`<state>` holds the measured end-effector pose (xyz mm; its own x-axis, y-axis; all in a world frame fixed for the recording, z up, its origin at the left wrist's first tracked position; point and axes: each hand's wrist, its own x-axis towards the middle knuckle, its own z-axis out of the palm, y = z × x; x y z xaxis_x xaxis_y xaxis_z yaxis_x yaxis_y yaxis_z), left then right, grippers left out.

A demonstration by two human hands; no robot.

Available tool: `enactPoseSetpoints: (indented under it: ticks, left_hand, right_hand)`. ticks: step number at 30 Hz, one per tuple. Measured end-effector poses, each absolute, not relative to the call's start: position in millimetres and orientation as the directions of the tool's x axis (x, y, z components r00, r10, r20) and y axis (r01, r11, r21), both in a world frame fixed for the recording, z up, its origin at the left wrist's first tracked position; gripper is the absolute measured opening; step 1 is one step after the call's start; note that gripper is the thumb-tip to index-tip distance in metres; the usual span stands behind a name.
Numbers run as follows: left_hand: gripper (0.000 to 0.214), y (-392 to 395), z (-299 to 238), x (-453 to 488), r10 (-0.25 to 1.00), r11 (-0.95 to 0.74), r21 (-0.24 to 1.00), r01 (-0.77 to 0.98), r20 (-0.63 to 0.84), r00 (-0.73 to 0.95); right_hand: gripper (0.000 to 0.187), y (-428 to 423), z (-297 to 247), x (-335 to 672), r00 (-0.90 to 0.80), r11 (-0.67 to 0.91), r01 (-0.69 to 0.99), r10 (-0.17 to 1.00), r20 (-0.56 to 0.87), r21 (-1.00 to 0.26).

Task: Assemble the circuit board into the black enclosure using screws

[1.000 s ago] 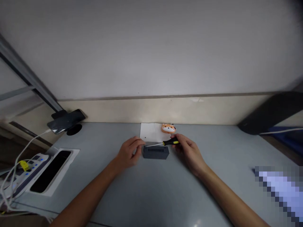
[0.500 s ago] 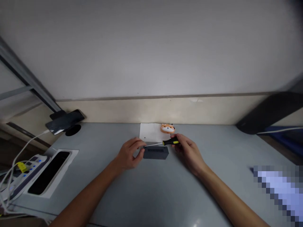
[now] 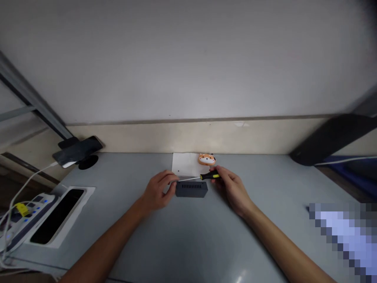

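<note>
A small dark grey vented box (image 3: 191,189) lies on the grey table (image 3: 188,236). My left hand (image 3: 157,192) curls round its left end, fingers closed on it. My right hand (image 3: 231,188) grips a screwdriver (image 3: 206,177) by its black and yellow handle. The thin metal shaft runs leftward along the box's top back edge, its tip near my left fingers. Just behind the box lies a white sheet of paper (image 3: 184,169) with a tiny dark speck on it. An orange and white animal-shaped toy (image 3: 206,159) sits at the paper's right corner.
A phone (image 3: 78,151) on a stand, with a white cable, stands at the back left. A power strip (image 3: 23,214) and a white tray with a dark slot (image 3: 55,216) lie at the left edge. A dark slanted object (image 3: 332,139) is at the back right.
The whole scene has shifted slightly left in view as my head turned. Both hands keep the same hold on the box and screwdriver.
</note>
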<state>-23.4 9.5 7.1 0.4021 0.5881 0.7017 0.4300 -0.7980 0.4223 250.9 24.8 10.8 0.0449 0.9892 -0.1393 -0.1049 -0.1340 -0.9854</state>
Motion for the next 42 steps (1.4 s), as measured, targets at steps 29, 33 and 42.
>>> enactPoseSetpoints:
  ticks: [29,33,42]
  left_hand:
    - [0.022,10.0,2.6,-23.4,0.619,-0.778,0.464,0.423,0.678,0.397]
    - [0.022,10.0,6.9,-25.8,0.638,-0.761,0.479,0.438,0.673,0.373]
    - [0.020,-7.7,16.9,-11.6,0.730,-0.684,0.473,0.556,0.446,0.519]
  right_hand:
    - [0.044,25.7,8.0,252.2,0.050,-0.144,-0.104,0.987,-0.150,-0.984]
    - [0.044,26.2,9.3,254.4,0.066,-0.136,-0.125,0.987,-0.145,-0.983]
    - [0.047,32.4,12.5,265.3,0.140,-0.069,-0.067,0.987,-0.078,-0.995]
